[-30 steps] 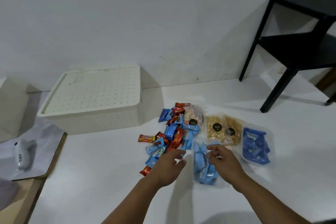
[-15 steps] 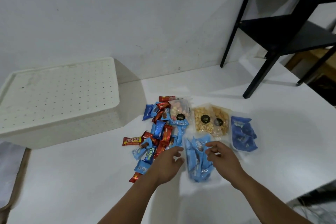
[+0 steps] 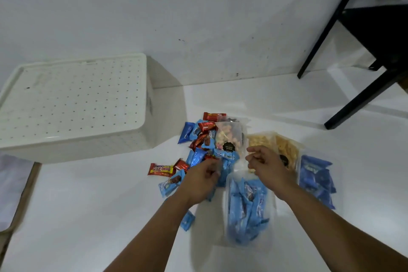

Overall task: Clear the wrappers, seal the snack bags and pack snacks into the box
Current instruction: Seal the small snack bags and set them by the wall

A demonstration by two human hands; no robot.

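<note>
Box point(image 3: 72, 106), white, perforated lid on, standing on the white worktop point(image 3: 88, 216) well beyond and to the left of the left hand point(image 3: 202, 180), against the wall. Black table point(image 3: 373, 35), legs and shelf only in view, far beyond the right hand point(image 3: 268, 166) to its right. Clear bag of light-blue snack packs point(image 3: 246, 207), lying flat directly below the right hand and reaching back along the forearm, its mouth under the fingers. Clear bag of dark-blue packs point(image 3: 316, 180), just right of the right wrist. Two clear bags of yellow snacks point(image 3: 284, 148), side by side just beyond the right hand, partly hidden by it. Clear bag of mixed pale and pink snacks point(image 3: 228, 137) with a dark round label, between and beyond the two hands. Loose pile of small red and blue wrapped snacks point(image 3: 198, 139), beyond and beneath the left hand, spreading to its left. Red and yellow bar point(image 3: 160, 169), apart at the pile's left edge, left of the left hand. Left hand: fingers curled over the pile; whether it grips a piece cannot be told. Right hand: fingers bent together, tips at the mouth of the light-blue bag; grip not clear.
</note>
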